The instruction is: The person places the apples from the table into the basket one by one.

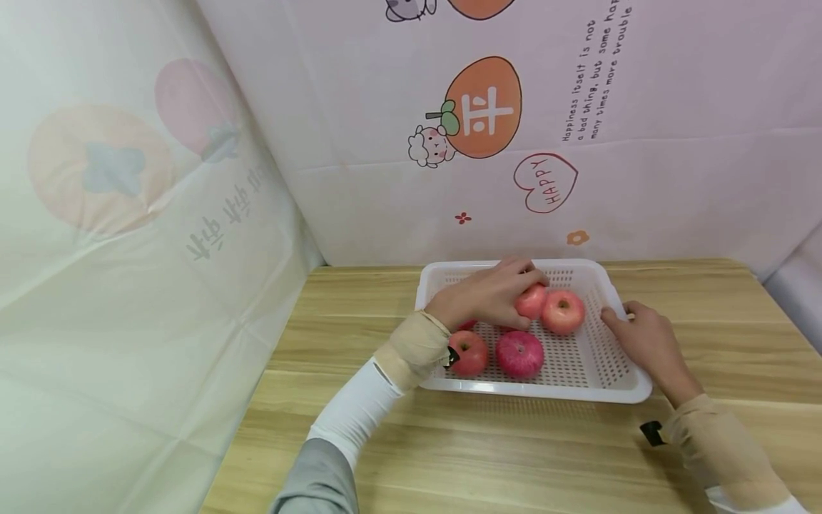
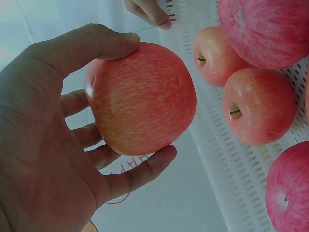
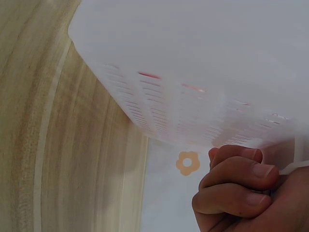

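A white plastic basket (image 1: 533,389) with slotted walls holds several apples. My left hand (image 1: 494,294) reaches over its back part and grips a red apple (image 2: 145,99) between thumb and fingers. Beside that apple lies a lighter red apple (image 1: 563,312). Nearer the front rim are a deep pink apple (image 1: 519,355) and another red apple (image 1: 467,353), partly covered by the left wrist. On the basket's right side, my right hand (image 1: 648,343) grips the rim, thumb over the top; the right wrist view shows its curled fingers (image 3: 236,181) outside the wall.
The basket stands on a wood-grain table (image 1: 359,343) near its back edge. Behind hangs a white printed cloth (image 1: 385,214), with another pale cloth (image 1: 128,321) along the left. Tabletop shows on both sides of the basket and in front.
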`<control>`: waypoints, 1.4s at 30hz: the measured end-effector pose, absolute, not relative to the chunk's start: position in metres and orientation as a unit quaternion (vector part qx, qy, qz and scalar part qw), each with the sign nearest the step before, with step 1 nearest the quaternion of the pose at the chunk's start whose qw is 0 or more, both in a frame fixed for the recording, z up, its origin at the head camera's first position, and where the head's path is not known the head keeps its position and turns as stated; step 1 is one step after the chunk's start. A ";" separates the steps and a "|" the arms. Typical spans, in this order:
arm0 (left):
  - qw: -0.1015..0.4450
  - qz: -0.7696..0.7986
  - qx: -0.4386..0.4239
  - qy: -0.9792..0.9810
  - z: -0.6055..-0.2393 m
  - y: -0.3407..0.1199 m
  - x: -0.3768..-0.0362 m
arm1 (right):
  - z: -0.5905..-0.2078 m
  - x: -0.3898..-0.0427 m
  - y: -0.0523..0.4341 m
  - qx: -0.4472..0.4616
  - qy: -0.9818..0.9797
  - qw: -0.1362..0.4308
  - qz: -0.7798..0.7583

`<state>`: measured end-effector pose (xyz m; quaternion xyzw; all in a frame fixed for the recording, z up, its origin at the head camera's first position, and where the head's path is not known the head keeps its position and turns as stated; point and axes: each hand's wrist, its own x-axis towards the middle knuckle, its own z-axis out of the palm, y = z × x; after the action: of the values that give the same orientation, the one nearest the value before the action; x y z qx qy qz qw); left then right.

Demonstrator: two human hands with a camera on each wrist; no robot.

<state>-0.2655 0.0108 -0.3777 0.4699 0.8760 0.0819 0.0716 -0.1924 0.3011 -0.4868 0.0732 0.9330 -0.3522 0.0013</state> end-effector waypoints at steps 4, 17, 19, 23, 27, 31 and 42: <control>0.073 0.064 0.474 0.875 -0.379 0.016 -0.266 | -0.487 -0.192 0.302 0.076 0.933 0.003 -0.352; 0.071 0.025 0.492 0.867 -0.386 0.034 -0.263 | -0.484 -0.190 0.300 0.073 0.932 0.001 -0.356; 0.071 0.023 0.496 0.865 -0.387 0.036 -0.262 | -0.484 -0.190 0.301 0.072 0.931 0.002 -0.358; 0.068 0.012 0.504 0.861 -0.392 0.041 -0.262 | -0.485 -0.190 0.301 0.069 0.932 -0.006 -0.357; 0.067 0.004 0.512 0.856 -0.395 0.045 -0.261 | -0.486 -0.191 0.302 0.069 0.931 -0.005 -0.359; 0.070 -0.005 0.517 0.853 -0.397 0.050 -0.259 | -0.486 -0.192 0.303 0.070 0.930 -0.002 -0.360; 0.090 -0.046 0.521 0.848 -0.397 0.065 -0.252 | -0.486 -0.193 0.302 0.071 0.929 0.004 -0.362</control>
<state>-0.2523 0.0652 -0.3973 0.5206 0.8478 -0.0462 0.0901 -0.1927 0.3023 -0.4860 0.0709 0.9294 -0.3623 0.0043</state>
